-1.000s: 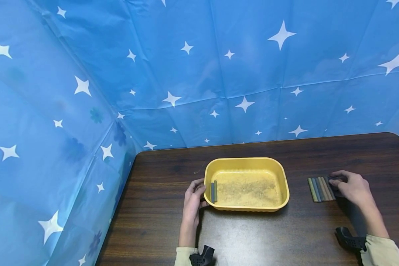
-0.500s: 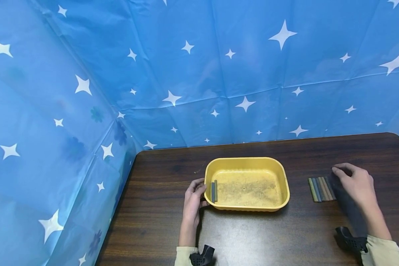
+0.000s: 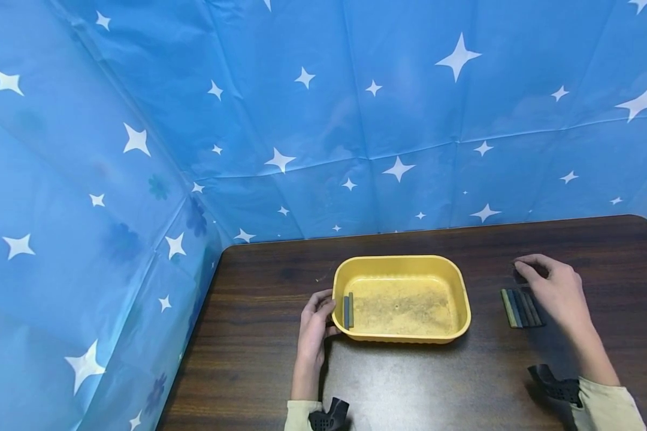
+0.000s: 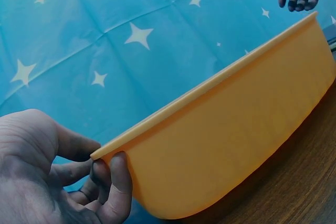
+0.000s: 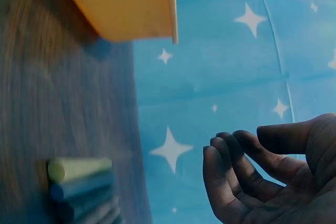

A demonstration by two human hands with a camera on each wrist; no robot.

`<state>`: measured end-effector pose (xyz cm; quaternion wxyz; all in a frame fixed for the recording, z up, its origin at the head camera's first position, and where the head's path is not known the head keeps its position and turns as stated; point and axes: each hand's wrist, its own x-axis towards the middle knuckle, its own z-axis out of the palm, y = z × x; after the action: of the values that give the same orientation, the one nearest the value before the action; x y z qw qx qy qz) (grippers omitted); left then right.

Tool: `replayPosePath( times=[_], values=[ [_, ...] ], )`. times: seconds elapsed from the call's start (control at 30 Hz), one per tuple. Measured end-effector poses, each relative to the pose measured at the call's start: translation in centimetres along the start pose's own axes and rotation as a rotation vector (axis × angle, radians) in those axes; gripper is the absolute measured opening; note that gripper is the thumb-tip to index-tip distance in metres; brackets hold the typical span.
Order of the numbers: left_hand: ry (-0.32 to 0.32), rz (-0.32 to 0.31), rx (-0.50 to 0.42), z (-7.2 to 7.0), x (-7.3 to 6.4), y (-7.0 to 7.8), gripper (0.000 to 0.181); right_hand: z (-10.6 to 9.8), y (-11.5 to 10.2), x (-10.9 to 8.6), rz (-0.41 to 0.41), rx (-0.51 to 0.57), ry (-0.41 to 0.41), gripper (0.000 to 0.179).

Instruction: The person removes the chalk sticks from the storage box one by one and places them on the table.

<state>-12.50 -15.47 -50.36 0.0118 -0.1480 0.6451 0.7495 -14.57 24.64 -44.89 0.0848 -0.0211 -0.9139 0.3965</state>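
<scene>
My left hand (image 3: pixel 314 326) holds the left end of a yellow plastic tub (image 3: pixel 404 339). In the left wrist view its thumb and fingers pinch the rim of the tub (image 4: pixel 226 114). Two chalk-like sticks, one blue-grey (image 3: pixel 347 312) and one olive (image 3: pixel 351 308), lie side by side inside at the left end. To the right of the tub, several similar sticks (image 3: pixel 520 308) form a close row on the table. Just above and behind that row hovers my right hand (image 3: pixel 559 293). The right wrist view shows this hand (image 5: pixel 268 177) with fingers loosely bent and nothing visible in them.
Under everything is a dark wood-grain table (image 3: pixel 259 335) with rounded back corners. A blue curtain with white stars (image 3: pixel 323 120) hangs behind it and along the left side. Black wrist devices (image 3: pixel 329 416) sit at both sleeves.
The right hand has come off the right end of the stick row, risen, and shifted left over its far side, shading the sticks. The left hand and tub have stayed put.
</scene>
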Motion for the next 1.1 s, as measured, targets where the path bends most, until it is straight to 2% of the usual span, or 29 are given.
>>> replayPosePath(
  times=[0.2, 0.53, 0.73, 1.1],
  values=[
    [0.0, 0.004, -0.006, -0.1, 0.0, -0.1, 0.037, 1.4, -1.8, 0.0, -0.064, 0.03, -0.022, 0.035],
    [0.002, 0.016, -0.006, -0.1, 0.1, -0.1, 0.036, 4.1, -4.9, -0.1, -0.129, 0.081, -0.107, 0.032],
    [-0.005, 0.016, -0.022, 0.1, 0.1, -0.2, 0.036, 5.9, -6.6, -0.2, -0.15, 0.215, -0.18, 0.028],
    [-0.006, 0.006, -0.034, 0.1, -0.1, 0.1, 0.038, 9.7, -8.6, -0.8, -0.165, 0.273, -0.256, 0.023]
  ],
)
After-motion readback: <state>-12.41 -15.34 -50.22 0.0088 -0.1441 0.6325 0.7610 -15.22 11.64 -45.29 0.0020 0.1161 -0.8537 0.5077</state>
